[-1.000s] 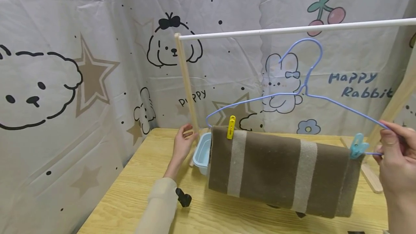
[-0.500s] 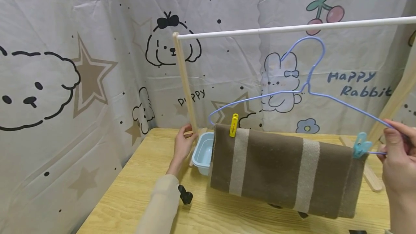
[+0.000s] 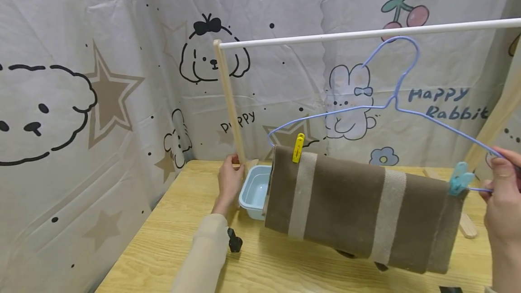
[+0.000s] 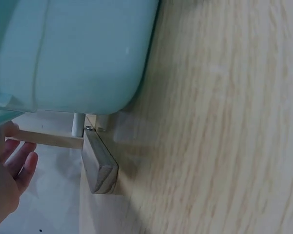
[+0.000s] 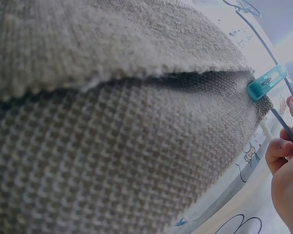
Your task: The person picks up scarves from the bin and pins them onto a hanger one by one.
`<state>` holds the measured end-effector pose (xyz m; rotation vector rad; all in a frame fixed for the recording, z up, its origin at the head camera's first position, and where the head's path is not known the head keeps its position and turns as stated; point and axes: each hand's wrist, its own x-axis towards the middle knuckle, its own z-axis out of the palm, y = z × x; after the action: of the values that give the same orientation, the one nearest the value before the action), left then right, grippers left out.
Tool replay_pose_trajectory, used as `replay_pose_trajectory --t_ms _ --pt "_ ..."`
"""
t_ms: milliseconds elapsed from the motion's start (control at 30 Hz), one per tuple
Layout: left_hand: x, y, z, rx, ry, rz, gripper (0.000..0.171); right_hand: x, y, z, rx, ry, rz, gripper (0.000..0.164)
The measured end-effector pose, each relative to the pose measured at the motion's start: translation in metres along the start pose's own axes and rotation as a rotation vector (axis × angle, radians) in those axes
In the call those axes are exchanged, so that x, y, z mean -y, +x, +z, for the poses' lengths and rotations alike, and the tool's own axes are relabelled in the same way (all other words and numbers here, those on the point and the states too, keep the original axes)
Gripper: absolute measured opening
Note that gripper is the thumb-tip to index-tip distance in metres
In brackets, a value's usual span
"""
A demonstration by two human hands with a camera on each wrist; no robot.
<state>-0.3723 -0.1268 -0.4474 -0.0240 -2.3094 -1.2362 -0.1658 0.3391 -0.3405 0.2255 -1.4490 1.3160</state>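
In the head view, a blue wire hanger (image 3: 396, 92) carries a folded brown cloth (image 3: 346, 207) with two pale stripes. A yellow clothespin (image 3: 298, 148) pinches its left end; a teal clothespin (image 3: 460, 180) clips the right. My right hand (image 3: 506, 198) grips the hanger's right corner, with thumb and fingers round the wire. The hook's top appears just below the rack's white rail (image 3: 325, 37), not over it. At the far left, my left hand (image 3: 230, 177) holds the lower part of the rack's wooden post (image 3: 229, 98); the left wrist view shows fingers curled at that post.
A light blue basin (image 3: 254, 193) stands beside the left post, partly behind the cloth. The rack's right wooden foot (image 3: 468, 227) rests on the wooden table (image 3: 163, 238). Behind hangs a printed curtain (image 3: 285, 3). Small black objects lie under the cloth's lower edge.
My right hand has moved the hanger and cloth slightly right and up, bringing the hook closer to the rail. The left hand stays at the post. The head view has shifted slightly.
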Motion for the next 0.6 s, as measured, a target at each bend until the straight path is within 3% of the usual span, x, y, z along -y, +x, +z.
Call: replay_pose_trajectory --t_ms 133,300,367,467,533,600 --pt "0.002 0.001 0.000 -0.024 0.021 0.029 0.028 0.002 -0.002 -0.002 -0.014 -0.192 0.026 0.025" --pt "0.009 0.002 -0.004 -0.075 0.035 0.046 0.026 0.004 -0.002 0.001 -0.050 -0.277 0.107 0.029" --pt "0.011 0.003 -0.005 -0.078 0.029 0.058 0.026 0.003 -0.001 0.000 -0.093 -0.215 0.178 0.031" --pt "0.012 0.002 -0.004 -0.082 0.016 0.071 0.026 0.002 -0.002 -0.002 -0.198 -0.209 0.277 0.030" --pt "0.012 0.003 -0.003 -0.086 0.013 0.068 0.027 0.002 -0.003 -0.004 -0.261 -0.248 0.342 0.031" --pt "0.011 0.003 -0.001 -0.090 0.020 0.068 0.027 0.002 -0.004 -0.006 -0.274 -0.388 0.412 0.032"
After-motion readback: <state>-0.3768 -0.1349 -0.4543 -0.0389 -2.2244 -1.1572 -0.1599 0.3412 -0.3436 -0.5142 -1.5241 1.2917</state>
